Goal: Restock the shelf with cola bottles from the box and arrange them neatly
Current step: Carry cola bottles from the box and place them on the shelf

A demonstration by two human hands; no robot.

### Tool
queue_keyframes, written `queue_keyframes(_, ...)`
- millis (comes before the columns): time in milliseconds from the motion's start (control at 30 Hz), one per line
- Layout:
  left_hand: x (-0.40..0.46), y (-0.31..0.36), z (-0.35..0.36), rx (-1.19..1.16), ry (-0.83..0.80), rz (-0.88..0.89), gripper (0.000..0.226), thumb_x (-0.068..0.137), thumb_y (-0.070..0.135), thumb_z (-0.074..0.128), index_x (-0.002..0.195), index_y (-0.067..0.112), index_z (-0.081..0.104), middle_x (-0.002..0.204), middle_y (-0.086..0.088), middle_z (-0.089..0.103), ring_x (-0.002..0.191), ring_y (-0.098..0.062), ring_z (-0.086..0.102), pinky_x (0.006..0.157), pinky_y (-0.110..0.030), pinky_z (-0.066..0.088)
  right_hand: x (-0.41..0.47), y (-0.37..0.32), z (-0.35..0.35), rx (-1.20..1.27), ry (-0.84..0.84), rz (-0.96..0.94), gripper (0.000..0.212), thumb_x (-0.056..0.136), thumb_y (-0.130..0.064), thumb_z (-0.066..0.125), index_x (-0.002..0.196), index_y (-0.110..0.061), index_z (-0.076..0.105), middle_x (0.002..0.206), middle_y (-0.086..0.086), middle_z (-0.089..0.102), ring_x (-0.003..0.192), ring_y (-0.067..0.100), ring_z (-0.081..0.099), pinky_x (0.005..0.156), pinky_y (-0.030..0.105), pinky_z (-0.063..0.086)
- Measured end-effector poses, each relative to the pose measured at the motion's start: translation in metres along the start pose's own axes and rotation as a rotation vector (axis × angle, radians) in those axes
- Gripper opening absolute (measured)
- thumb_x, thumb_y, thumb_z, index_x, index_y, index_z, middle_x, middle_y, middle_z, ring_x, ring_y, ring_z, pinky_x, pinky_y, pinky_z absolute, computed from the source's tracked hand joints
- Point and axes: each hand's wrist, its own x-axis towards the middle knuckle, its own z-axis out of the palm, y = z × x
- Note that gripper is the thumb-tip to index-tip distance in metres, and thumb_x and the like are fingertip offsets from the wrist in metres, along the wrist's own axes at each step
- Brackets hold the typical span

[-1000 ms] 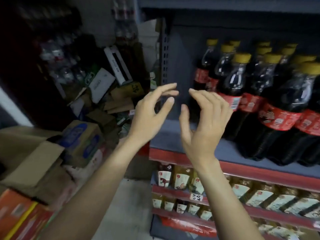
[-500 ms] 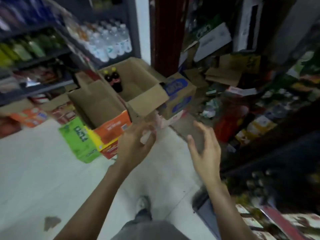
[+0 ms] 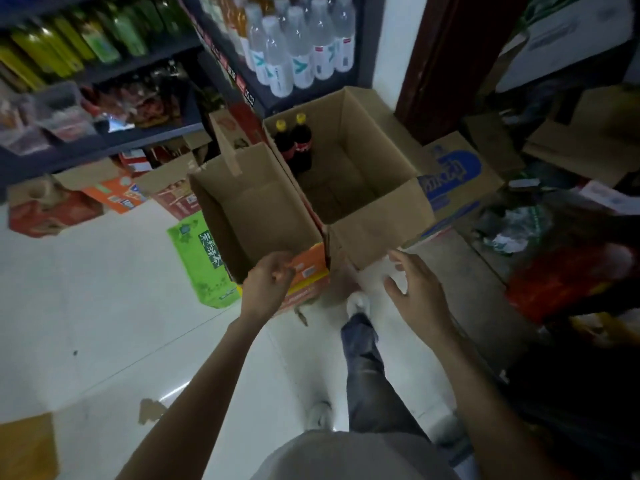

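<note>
- Left hand at lower centre of frame, grip narrow: fingers loosely curled, holding nothing, in front of the orange lower face of the near carton.
- Right hand right of centre, grip wide: fingers spread and relaxed, holding nothing, just below the near flap of the open brown cardboard box.
- Both hands apart from each other, both short of the box opening.
- Two dark cola bottles with yellow caps and red labels stand upright side by side in the far left corner of that box, upper centre of frame; rest of the box floor bare cardboard.
- Second open brown carton with orange base sits touching the left side of the cola box, one flap standing up.
- Green printed carton on the floor, just left of the orange-based carton.
- Blue and white printed carton just right of the cola box.
- Dark shelf unit across upper left of frame; green and yellow drink bottles on an upper level, clear water bottles with white labels at top centre.
- White tiled floor at left and bottom.
- Person's grey trouser leg and white shoe at lower centre, between the arms.
- Right side of frame dark, cluttered with cartons and wrappers, blurred.
</note>
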Motion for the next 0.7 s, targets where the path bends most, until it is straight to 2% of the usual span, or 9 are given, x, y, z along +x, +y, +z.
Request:
queue_keyframes(100,0.078,0.008,0.003,0.021,0.059,-0.054,0.018,0.085,0.017,0.062,0.102,0.011,0.065,0.101,-0.005,0.070,0.094,-0.021,0.065,0.080,-0.031,0.048,0.088,0.006,0.002,0.078,0.000,-0.049,0.055,0.092,-0.015,0.063,0.142,-0.012,0.041,0.136,0.006,0.052,0.122,0.013,0.047,0.090,0.023,0.040)
queue_keyframes(200,0.150,0.024,0.003,-0.009,0.128,-0.100,0.032,0.076,0.033,0.056,0.100,0.012,0.064,0.096,-0.004,0.070,0.091,-0.024,0.066,0.080,-0.039,0.053,0.176,0.011,0.004,0.105,-0.033,-0.070,0.059,0.091,-0.014,0.064,0.144,-0.015,0.038,0.136,0.006,0.052,0.117,0.008,0.047,0.089,0.022,0.039)
queue_keyframes(367,0.255,0.043,0.007,0.032,0.184,-0.069,0.030,0.089,0.024,0.062,0.118,0.015,0.059,0.115,-0.005,0.063,0.109,-0.022,0.057,0.087,-0.036,0.047,0.298,0.014,0.022,0.115,-0.156,-0.109,0.055,0.092,-0.017,0.060,0.143,-0.020,0.038,0.137,0.002,0.050,0.119,0.014,0.050,0.092,0.029,0.044)
queue_keyframes(433,0.294,0.043,0.013,0.095,0.170,-0.072,0.036,0.090,0.026,0.061,0.124,0.017,0.053,0.127,-0.004,0.055,0.121,-0.022,0.048,0.095,-0.036,0.042,0.339,0.018,0.040,0.106,-0.176,-0.111,0.056,0.092,-0.017,0.060,0.143,-0.021,0.037,0.138,0.002,0.048,0.120,0.013,0.050,0.091,0.026,0.043)
queue_keyframes(500,0.333,0.039,0.022,0.193,0.139,-0.074,0.046,0.089,0.026,0.061,0.133,0.017,0.047,0.136,-0.006,0.047,0.130,-0.023,0.038,0.101,-0.037,0.038,0.376,0.024,0.062,0.103,-0.180,-0.110,0.058,0.091,-0.017,0.062,0.144,-0.020,0.037,0.139,0.003,0.045,0.122,0.015,0.049,0.094,0.029,0.047)
queue_keyframes(600,0.389,0.033,0.033,0.309,0.151,-0.065,0.056,0.088,0.025,0.062,0.138,0.014,0.040,0.141,-0.009,0.042,0.134,-0.027,0.032,0.105,-0.041,0.037,0.426,0.036,0.102,0.048,-0.235,-0.127,0.060,0.090,-0.017,0.063,0.144,-0.019,0.037,0.143,0.003,0.042,0.129,0.017,0.046,0.102,0.035,0.046)
queue_keyframes(700,0.433,0.021,0.042,0.372,0.148,-0.043,0.056,0.088,0.026,0.062,0.138,0.013,0.040,0.141,-0.010,0.042,0.134,-0.028,0.032,0.109,-0.042,0.033,0.470,0.046,0.140,0.012,-0.290,-0.116,0.062,0.090,-0.017,0.064,0.145,-0.018,0.035,0.148,0.002,0.040,0.135,0.018,0.040,0.108,0.036,0.040)
